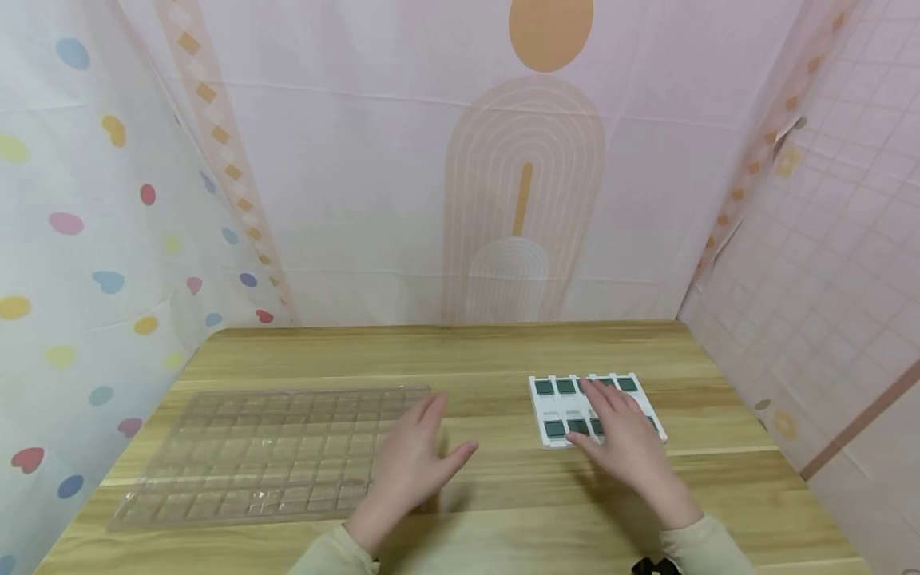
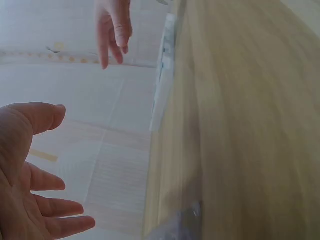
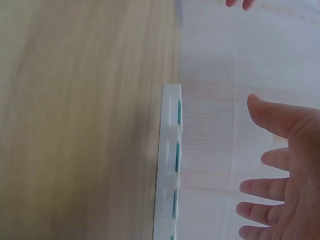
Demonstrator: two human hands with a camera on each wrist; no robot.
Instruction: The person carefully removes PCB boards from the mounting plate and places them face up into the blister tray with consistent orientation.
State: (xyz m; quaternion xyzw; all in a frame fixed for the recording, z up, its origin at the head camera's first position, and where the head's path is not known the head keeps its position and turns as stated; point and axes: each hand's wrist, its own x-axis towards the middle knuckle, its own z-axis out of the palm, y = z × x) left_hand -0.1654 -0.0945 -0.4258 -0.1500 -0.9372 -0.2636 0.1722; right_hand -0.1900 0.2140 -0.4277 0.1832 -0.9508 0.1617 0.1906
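Note:
My left hand (image 1: 411, 459) hovers over the right end of a clear plastic tray (image 1: 273, 455) divided into many small square compartments. Its fingers and thumb are spread, holding nothing, as the left wrist view also shows. Above a white holder (image 1: 571, 413) with two rows of dark green squares hangs my right hand (image 1: 625, 431), fingers extended and thumb apart. Part of the holder's right side is hidden beneath it. In the right wrist view the white holder (image 3: 168, 160) lies flat on the table, with a gap between it and the right hand (image 3: 280, 175).
Both things lie on a wood-grain table (image 1: 489, 359). A patterned cloth (image 1: 374, 200) hangs behind the table's far edge, with more cloth along the left and right sides.

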